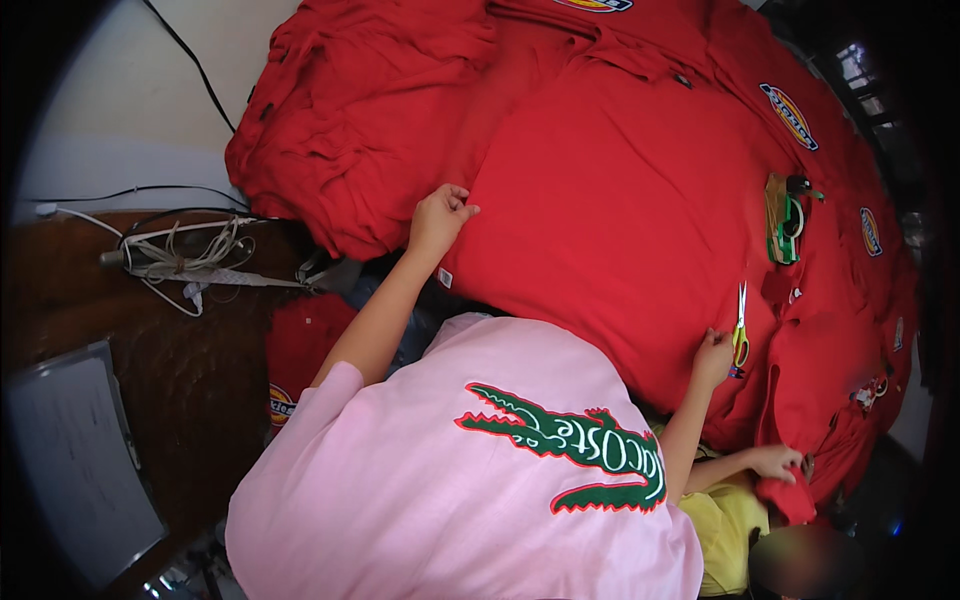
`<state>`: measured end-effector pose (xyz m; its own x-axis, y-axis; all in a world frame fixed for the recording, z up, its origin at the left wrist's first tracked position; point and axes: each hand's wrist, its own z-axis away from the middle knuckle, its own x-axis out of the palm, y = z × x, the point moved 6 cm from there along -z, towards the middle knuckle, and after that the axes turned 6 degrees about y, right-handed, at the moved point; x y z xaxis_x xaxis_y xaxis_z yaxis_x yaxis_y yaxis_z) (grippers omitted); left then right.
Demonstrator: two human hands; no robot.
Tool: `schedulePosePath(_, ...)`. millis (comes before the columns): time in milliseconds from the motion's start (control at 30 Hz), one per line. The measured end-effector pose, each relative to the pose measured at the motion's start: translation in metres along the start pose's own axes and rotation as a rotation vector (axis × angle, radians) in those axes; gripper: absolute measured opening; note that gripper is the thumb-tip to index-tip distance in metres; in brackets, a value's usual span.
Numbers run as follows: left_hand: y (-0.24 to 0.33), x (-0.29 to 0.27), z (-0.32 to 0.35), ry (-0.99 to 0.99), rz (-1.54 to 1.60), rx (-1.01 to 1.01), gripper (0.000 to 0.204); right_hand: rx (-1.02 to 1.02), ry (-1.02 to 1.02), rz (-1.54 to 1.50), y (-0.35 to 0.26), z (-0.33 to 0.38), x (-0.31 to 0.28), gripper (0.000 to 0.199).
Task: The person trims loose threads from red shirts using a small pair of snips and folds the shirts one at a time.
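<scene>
In front of me a red T-shirt (610,200) lies spread out on top of other red garments. My left hand (443,220) is closed in a pinch on its left edge, just above a small white label (445,277). On the lower right, my right hand (714,357) has its fingers pinched together at the shirt's edge. Right beside that hand lies a pair of scissors (740,340) with yellow-green handles, blades pointing away from me.
A crumpled red heap (370,110) rises at far left. A green box (782,220) with small tools sits on the cloth at right. Another person's hand (778,463) handles red fabric at lower right. Bundled cables and a power strip (220,275) lie left, above the brown floor.
</scene>
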<state>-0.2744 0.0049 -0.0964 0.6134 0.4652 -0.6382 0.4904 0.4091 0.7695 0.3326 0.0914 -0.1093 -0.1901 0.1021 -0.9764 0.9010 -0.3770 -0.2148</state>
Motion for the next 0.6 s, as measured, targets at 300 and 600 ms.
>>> schedulePosePath(300,-0.030,0.014,-0.020,-0.492,0.631,-0.222,0.025,-0.068,0.251,-0.438,0.014,0.025,-0.008,0.024)
schedulePosePath(600,0.017,0.049,-0.008,-0.395,0.708,-0.475,0.053,-0.082,0.401,-0.192,-0.032,0.036,-0.043,0.027)
